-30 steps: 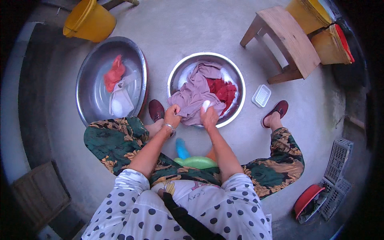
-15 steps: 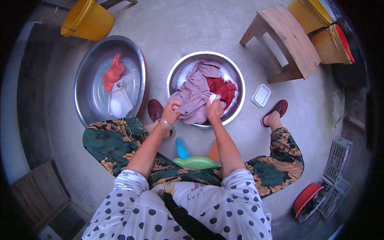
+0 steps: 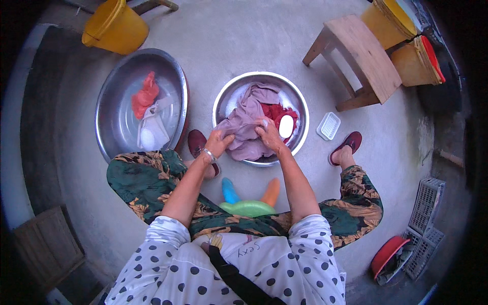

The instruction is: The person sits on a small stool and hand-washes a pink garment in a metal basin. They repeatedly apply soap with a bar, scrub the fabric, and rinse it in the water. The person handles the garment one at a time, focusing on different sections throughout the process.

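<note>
Soap (image 3: 286, 127) has moved from the right hand (image 3: 270, 136) onto the red cloth (image 3: 273, 111), presumably freeing that grip; it and the left hand (image 3: 217, 143) clutch the mauve cloth (image 3: 245, 123) (bunched between them) in the basin (image 3: 306, 120).

A person sits and grips a soft purple cloth (image 3: 239, 125) with the left hand (image 3: 218, 143) and the right hand (image 3: 269, 136). The cloth is in a round metal bowl (image 3: 229, 97). A white soap bar (image 3: 286, 126) lies on a red cloth (image 3: 274, 110) there. A bigger tub (image 3: 116, 109) stands to the left.
</note>
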Action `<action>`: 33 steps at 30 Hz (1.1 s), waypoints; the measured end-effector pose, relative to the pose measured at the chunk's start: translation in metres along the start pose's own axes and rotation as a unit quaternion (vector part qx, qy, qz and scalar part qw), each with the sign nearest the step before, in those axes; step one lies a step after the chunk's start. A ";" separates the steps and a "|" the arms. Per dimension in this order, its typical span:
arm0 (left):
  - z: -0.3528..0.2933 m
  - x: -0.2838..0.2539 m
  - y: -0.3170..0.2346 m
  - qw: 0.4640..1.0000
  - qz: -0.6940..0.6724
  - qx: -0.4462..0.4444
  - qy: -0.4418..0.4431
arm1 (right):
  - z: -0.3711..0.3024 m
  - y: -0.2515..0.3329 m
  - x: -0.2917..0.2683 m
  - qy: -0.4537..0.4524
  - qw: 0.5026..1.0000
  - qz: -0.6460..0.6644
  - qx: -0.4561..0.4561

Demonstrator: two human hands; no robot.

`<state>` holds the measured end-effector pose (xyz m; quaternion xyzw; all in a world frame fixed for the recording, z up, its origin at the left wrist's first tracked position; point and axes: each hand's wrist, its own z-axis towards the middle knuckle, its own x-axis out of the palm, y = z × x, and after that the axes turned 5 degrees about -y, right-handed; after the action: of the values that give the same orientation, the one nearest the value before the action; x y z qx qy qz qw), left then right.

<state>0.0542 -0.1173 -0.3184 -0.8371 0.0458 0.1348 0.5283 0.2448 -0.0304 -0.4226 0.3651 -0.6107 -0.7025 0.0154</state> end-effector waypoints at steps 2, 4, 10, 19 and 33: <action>0.005 0.003 0.019 0.983 -0.180 -0.028 -0.033 | -0.002 0.004 -0.003 -0.012 0.991 0.114 0.074; 0.007 0.006 0.017 0.941 -0.330 -0.060 -0.048 | -0.004 0.025 -0.017 -0.042 0.942 0.271 0.194; 0.016 0.031 -0.004 0.844 -0.496 -0.201 -0.037 | -0.011 0.117 0.022 -0.227 0.966 0.099 -0.078; 0.023 0.071 0.033 0.772 -0.612 -0.025 0.171 | -0.018 0.119 -0.002 -0.198 0.965 -0.155 -0.069; -0.023 0.079 -0.078 0.855 -0.500 -0.117 0.068 | -0.020 0.167 -0.090 -0.195 0.969 -0.093 0.120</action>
<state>0.1507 -0.0982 -0.2626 -0.8099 -0.3595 -0.2001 0.4180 0.2502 -0.0476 -0.2331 0.2755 -0.6448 -0.6804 -0.2131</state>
